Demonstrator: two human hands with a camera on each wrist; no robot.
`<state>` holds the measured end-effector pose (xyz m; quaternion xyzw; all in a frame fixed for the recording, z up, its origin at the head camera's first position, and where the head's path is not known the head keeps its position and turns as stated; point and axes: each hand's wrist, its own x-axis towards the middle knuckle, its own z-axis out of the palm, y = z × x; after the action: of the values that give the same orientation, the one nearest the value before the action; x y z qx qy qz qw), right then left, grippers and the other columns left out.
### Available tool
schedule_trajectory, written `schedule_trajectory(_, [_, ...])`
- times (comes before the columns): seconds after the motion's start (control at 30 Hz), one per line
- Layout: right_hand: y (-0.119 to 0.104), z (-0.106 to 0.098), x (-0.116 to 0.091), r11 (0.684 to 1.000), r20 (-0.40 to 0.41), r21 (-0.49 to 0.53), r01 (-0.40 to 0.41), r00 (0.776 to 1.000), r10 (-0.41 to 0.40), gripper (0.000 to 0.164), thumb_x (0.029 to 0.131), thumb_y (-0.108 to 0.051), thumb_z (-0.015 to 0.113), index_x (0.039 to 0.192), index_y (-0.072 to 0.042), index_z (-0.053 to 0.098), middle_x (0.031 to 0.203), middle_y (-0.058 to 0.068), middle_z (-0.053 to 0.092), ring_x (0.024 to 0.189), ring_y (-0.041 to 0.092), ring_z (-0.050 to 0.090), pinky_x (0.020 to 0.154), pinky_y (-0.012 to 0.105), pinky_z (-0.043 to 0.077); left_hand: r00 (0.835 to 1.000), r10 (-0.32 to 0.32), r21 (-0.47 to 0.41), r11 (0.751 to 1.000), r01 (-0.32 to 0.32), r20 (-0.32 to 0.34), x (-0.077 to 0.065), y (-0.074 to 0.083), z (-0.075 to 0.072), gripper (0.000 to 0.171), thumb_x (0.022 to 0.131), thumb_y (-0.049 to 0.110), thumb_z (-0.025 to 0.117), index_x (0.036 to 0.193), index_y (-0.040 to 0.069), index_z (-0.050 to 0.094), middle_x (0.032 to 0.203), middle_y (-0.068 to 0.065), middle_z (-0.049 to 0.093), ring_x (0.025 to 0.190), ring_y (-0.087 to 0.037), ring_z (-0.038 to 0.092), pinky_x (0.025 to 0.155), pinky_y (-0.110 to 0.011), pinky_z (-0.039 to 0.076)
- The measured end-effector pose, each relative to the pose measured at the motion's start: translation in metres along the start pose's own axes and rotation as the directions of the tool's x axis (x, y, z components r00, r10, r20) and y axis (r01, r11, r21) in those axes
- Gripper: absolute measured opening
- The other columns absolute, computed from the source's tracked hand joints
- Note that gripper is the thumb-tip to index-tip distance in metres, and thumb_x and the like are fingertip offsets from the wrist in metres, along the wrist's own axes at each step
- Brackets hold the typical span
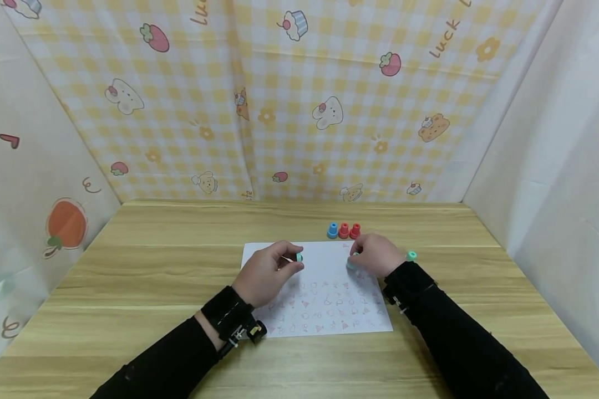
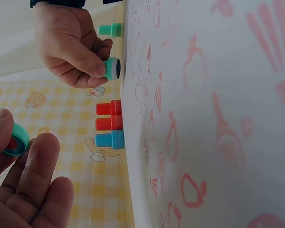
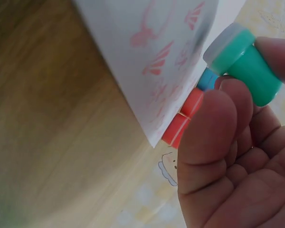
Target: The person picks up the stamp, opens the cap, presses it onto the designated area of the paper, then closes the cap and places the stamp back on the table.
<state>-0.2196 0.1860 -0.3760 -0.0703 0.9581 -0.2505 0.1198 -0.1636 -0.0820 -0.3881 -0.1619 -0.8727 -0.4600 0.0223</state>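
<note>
Over the white paper [image 1: 324, 266], my left hand [image 1: 264, 272] pinches a small green cap [image 2: 17, 140] between thumb and finger; its open side shows red inside. My right hand [image 1: 378, 256] grips a green stamp [image 3: 251, 66] by its narrow handle, just above the paper's right part. The stamp's wide end carries a pale rim, and a dark face shows in the left wrist view. Rows of small red prints [image 1: 324, 302] of fruit and fan-like shapes cover the near part of the sheet.
A blue stamp [image 1: 332, 231] and two red stamps [image 1: 344, 230] stand side by side beyond the paper's far edge. Another green stamp [image 1: 411, 255] stands right of the right hand. Fabric walls [image 1: 279, 111] enclose the wooden table [image 1: 155, 266] at back and sides.
</note>
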Motion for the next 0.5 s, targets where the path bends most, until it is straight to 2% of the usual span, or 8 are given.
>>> schedule_trajectory(0.2, [0.0004, 0.0016, 0.0013, 1.0, 0.013, -0.03, 0.0, 1.0, 0.0, 0.01, 0.094, -0.018, 0.075, 0.09, -0.009, 0.073, 0.083, 0.003, 0.065, 0.076, 0.02, 0.058, 0.065, 0.029, 0.045, 1.0, -0.003, 0.01, 1.0, 0.003, 0.002, -0.0002, -0.0009, 0.0006, 0.024, 0.098, 0.018, 0.076, 0.122, 0.011, 0.072, 0.099, 0.01, 0.077, 0.087, -0.004, 0.068, 0.077, -0.025, 0.054])
schedule_trajectory(0.5, [-0.0014, 0.0023, 0.0028, 0.999, 0.026, -0.047, -0.012, 1.0, 0.014, 0.012, 0.095, -0.019, 0.075, 0.089, -0.01, 0.073, 0.082, 0.004, 0.066, 0.074, 0.02, 0.058, 0.063, 0.029, 0.045, 1.0, -0.007, 0.002, 1.0, 0.007, 0.005, 0.0002, -0.0012, 0.0007, 0.023, 0.098, 0.018, 0.076, 0.121, 0.014, 0.073, 0.1, 0.01, 0.077, 0.086, -0.003, 0.068, 0.077, -0.025, 0.054])
